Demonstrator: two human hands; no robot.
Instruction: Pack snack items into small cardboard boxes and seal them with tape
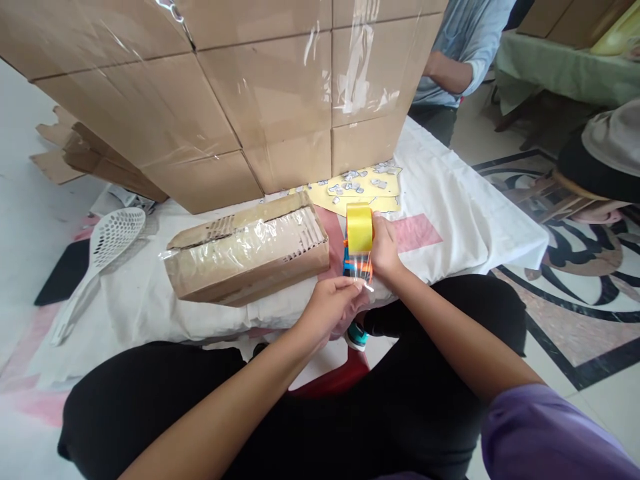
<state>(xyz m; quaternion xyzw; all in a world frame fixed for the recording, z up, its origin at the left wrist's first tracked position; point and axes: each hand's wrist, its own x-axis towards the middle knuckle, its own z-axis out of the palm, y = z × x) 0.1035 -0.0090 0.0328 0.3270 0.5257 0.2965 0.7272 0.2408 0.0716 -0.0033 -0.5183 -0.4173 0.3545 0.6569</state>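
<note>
A tape dispenser point(359, 230) with a yellow roll and blue and orange parts is gripped in my right hand point(386, 250) near the table's front edge. My left hand point(340, 297) pinches the loose end of the clear tape, just below the dispenser's cutting edge. A short strip of tape stretches between the dispenser and my left fingertips. To the left lies a long cardboard box point(250, 250), with shiny clear tape along its top. It sits apart from both hands.
Stacked cardboard boxes point(280, 87) wrapped in clear film stand behind. A white perforated scoop point(117, 240) and a dark flat object point(63, 273) lie left. Yellow sheets point(365, 183) with pale scraps lie by the stack. A person point(460, 60) stands beyond, and a stool point(565, 190) is right.
</note>
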